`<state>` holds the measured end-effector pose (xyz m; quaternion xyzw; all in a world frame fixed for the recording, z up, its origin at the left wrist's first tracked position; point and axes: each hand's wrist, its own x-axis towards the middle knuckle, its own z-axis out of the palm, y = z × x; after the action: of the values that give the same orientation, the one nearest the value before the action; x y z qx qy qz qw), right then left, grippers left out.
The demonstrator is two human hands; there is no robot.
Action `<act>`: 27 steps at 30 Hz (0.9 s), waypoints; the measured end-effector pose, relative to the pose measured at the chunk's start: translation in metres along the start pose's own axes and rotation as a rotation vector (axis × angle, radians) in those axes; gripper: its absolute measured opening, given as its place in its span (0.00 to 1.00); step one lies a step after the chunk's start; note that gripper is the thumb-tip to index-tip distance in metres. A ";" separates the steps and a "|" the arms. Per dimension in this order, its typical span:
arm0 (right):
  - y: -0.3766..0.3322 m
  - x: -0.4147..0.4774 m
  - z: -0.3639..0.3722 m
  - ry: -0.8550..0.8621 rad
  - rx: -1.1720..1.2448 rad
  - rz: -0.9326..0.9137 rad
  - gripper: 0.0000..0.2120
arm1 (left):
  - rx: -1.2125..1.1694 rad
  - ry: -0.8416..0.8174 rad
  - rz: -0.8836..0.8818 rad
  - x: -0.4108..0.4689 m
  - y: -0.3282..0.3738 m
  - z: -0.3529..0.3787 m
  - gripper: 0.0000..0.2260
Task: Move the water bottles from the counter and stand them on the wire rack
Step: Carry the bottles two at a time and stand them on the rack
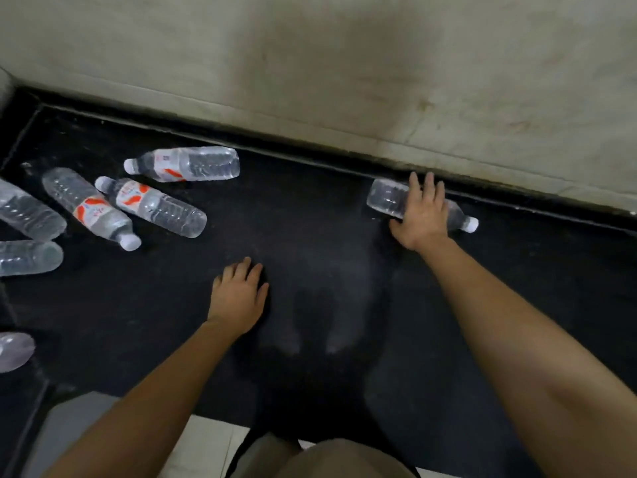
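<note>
Right hand [421, 215] is lying, fingers spread, over a clear plastic water bottle [386, 196] on its side on the black stone counter [310, 219]; left hand [238, 298] is resting open, empty.

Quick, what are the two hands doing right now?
Left hand: open, empty, over the counter.
Right hand: closing over a lying bottle; firm grip cannot be told.

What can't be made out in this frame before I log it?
- Wire rack: nowhere in the head view.
- Right hand covers the middle of the bottle by the wall; its label and how firm the grip is stay hidden.
- Three bottles at the left edge are cut off; caps unseen.
- Left hand: palm down on the counter, underside hidden.
</note>
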<state>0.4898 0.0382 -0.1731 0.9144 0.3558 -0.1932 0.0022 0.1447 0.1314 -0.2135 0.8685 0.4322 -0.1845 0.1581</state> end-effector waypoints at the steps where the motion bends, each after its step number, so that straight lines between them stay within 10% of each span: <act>1: -0.008 0.008 0.005 -0.018 -0.030 -0.010 0.48 | -0.028 0.042 0.047 0.001 -0.009 -0.001 0.24; 6: -0.048 0.031 0.031 0.073 -0.225 0.008 0.39 | -0.337 0.318 -0.059 0.018 -0.054 -0.025 0.25; 14: -0.110 -0.021 0.066 0.163 -0.283 -0.543 0.30 | -1.229 0.317 -0.984 0.104 -0.090 -0.083 0.55; 19: -0.137 -0.078 0.091 0.250 -0.233 -0.767 0.24 | -1.071 0.299 -0.960 0.121 -0.089 -0.074 0.47; 27: -0.118 -0.111 0.083 -0.114 -0.332 -1.114 0.22 | -0.915 0.176 -0.696 0.048 -0.084 -0.056 0.41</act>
<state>0.3092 0.0428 -0.1953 0.5651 0.8077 -0.1558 0.0630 0.1142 0.2376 -0.1956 0.5304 0.7395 0.0527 0.4111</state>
